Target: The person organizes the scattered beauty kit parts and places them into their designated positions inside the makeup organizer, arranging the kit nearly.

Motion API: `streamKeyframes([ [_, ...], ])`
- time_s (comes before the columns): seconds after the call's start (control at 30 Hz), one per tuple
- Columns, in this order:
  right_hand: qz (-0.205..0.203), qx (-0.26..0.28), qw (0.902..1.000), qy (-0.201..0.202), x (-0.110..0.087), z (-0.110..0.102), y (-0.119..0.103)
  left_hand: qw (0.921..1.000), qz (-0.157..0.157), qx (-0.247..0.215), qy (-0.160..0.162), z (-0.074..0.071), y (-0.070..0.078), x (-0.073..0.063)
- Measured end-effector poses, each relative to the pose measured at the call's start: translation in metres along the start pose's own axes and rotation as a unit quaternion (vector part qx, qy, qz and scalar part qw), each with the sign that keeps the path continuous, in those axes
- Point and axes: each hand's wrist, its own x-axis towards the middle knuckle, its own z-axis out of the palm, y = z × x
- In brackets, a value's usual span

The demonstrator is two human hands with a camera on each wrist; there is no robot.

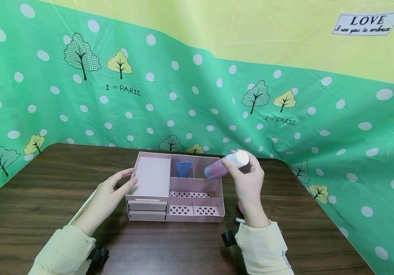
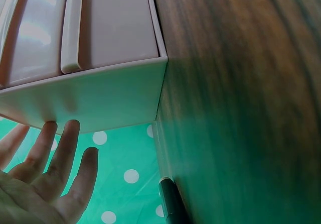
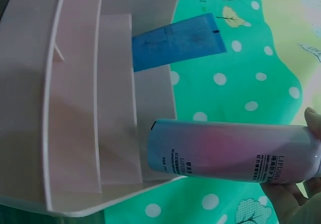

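A pink desktop organizer (image 1: 196, 219) with drawers and compartments stands on the table. My right hand (image 1: 250, 187) grips a pink-and-blue bottle (image 1: 222, 166) near its white cap (image 1: 242, 158), tilted with its base over the back right compartment. In the right wrist view the bottle (image 3: 225, 151) lies across the compartment's rim, printed label showing. A blue tube (image 1: 184, 169) stands in the neighbouring back compartment. My left hand (image 1: 109, 196) rests at the organizer's left side, thumb at the top edge. Its extended fingers (image 2: 62, 156) touch the side wall in the left wrist view.
Two drawers (image 1: 147, 210) are closed at the organizer's front left. Perforated front compartments (image 1: 181, 210) sit beside them. A pink thing (image 1: 240, 207) and a small silver one (image 1: 239, 220) show partly behind my right wrist. A dark pen-like thing (image 2: 173, 204) lies on the table (image 1: 179, 248).
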Motion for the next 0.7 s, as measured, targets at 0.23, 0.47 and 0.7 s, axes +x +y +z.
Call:
streamKeyframes([
  [0.23, -0.038, 0.013, 0.9992, -0.007, 0.003, 0.005, 0.011, 1.0, 0.004, -0.002, 0.001, 0.0, 0.001, -0.001],
  [0.47, -0.045, 0.002, 0.9988, -0.017, 0.002, 0.008, 0.019, 1.0, 0.001, -0.002, -0.002, 0.0, 0.001, -0.001],
  [0.7, -0.055, 0.002, 0.9981, -0.027, 0.002, 0.01, 0.021, 1.0, 0.003, -0.003, 0.0, 0.0, 0.0, 0.0],
])
